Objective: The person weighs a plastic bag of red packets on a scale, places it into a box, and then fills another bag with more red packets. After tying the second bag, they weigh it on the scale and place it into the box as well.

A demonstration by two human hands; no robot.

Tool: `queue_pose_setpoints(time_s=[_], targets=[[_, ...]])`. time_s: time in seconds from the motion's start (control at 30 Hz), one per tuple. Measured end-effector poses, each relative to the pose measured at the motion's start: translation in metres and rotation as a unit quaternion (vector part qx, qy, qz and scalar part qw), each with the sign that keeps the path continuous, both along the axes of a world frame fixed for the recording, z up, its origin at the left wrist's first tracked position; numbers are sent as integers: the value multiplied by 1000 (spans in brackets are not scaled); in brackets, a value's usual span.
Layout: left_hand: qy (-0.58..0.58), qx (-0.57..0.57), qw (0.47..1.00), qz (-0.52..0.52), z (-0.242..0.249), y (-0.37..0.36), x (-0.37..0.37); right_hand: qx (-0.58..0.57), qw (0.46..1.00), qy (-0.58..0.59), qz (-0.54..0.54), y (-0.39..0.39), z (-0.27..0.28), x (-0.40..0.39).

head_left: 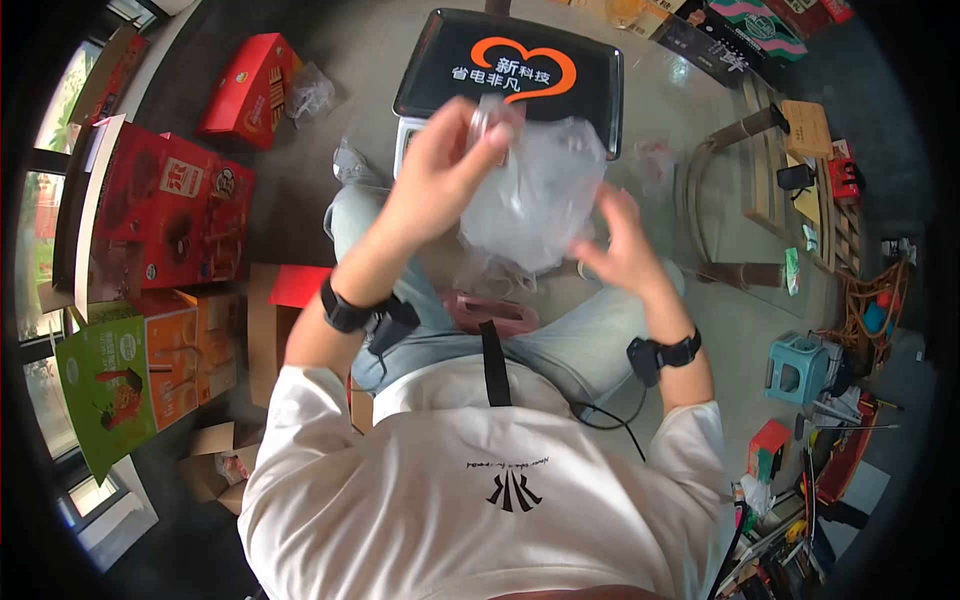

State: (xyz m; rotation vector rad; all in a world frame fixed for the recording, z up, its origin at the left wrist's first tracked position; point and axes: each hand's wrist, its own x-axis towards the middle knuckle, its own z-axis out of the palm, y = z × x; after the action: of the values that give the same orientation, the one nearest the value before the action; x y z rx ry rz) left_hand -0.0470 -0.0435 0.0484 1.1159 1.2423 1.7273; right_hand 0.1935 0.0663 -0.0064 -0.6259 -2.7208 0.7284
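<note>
A clear plastic bag (535,195) hangs crumpled in front of me, over my lap. Thumb and fingers of my left hand (445,175) are pinched on its upper left part. My right hand (625,245) is at the bag's lower right side, fingers apart and curved toward it, slightly blurred. Just beyond the bag stands a scale with a black tray (430,75) bearing an orange heart and white lettering; the bag overlaps the tray's near edge in this view. Below the bag, a pink object (500,315) shows between my legs, partly hidden.
Red cartons (165,205) and a green box (105,385) stand on the left, with a red box (250,90) and crumpled plastic (310,92) farther ahead. At right are a glass-topped table (740,185), a blue stool (797,367) and cluttered tools. More boxes (720,45) lie at the upper right.
</note>
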Motion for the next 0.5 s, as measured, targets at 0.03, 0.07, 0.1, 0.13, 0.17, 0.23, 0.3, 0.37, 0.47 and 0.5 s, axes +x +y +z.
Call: queue_pose_setpoints(time_s=[0.03, 0.07, 0.1, 0.13, 0.17, 0.23, 0.3, 0.37, 0.47, 0.5], targets=[[97, 11, 995, 4, 18, 4, -6, -86, 992, 94, -3, 8, 13, -7], [94, 143, 985, -4, 35, 15, -1, -170, 967, 188, -8, 14, 26, -13], [133, 187, 973, -27, 55, 19, 2, -171, 967, 187, -10, 16, 42, -24], [204, 256, 944, -38, 66, 31, 0, -216, 939, 267, 13, 15, 58, -39], [271, 322, 906, -49, 75, 41, -1, -259, 902, 345, 34, 15, 71, -51], [372, 364, 853, -24, 96, 47, 6, -169, 916, 360, -42, 21, 89, -66], [470, 403, 785, 5, 101, 48, 7, -75, 918, 372, -114, 40, 90, -77], [541, 318, 772, 103, 88, 38, 1, 107, 890, 423, -135, 67, 79, -82], [416, 185, 871, 183, 27, 50, -31, 128, 914, 324, -208, 95, 30, -69], [413, 184, 873, 182, 15, 48, -36, 127, 912, 290, -260, 102, 5, -62]])
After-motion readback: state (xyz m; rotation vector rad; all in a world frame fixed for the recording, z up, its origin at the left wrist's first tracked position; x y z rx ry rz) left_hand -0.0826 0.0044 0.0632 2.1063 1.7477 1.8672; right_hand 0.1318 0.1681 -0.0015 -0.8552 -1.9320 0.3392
